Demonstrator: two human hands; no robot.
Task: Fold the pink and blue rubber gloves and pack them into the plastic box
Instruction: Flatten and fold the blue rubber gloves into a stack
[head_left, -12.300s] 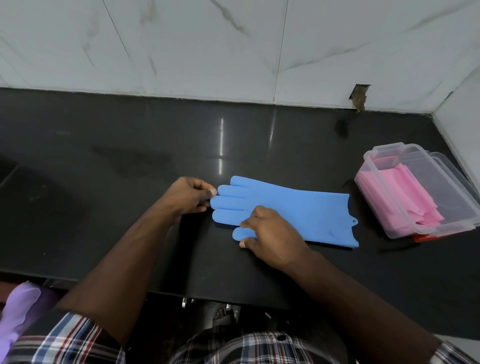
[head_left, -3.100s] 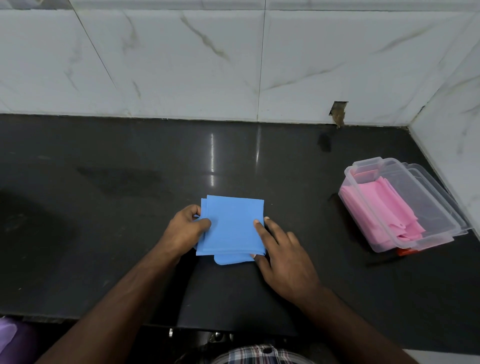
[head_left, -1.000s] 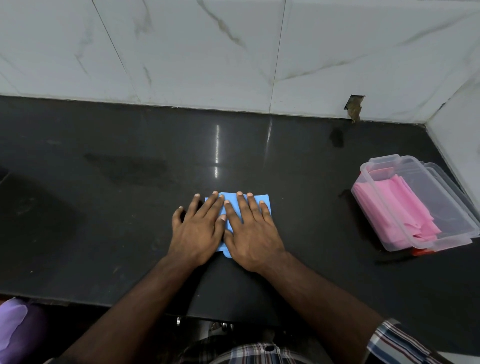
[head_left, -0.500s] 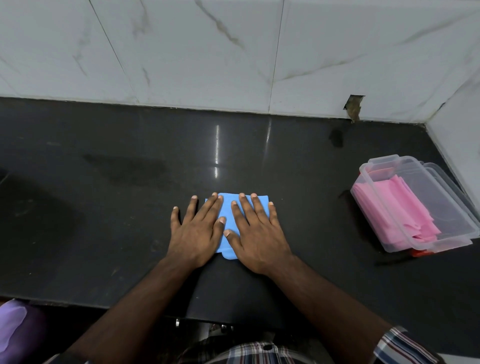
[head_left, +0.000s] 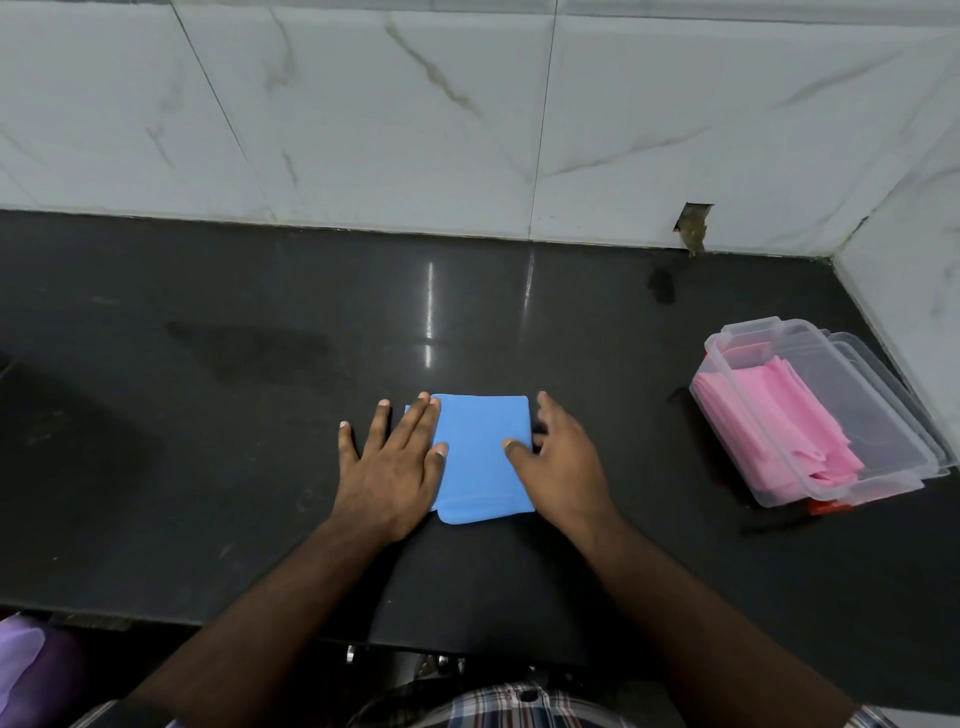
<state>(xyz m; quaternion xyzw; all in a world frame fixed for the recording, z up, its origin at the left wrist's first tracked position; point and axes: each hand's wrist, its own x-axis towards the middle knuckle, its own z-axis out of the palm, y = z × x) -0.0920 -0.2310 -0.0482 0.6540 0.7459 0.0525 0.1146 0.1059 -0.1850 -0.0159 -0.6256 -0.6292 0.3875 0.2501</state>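
A home kitchen, judging by the polished black stone counter (head_left: 260, 322) beneath marble-look wall tiles (head_left: 363, 119).

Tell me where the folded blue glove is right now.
In the head view, the folded blue glove lies flat on the black counter at centre, between the left hand and right hand, well left of the plastic box.
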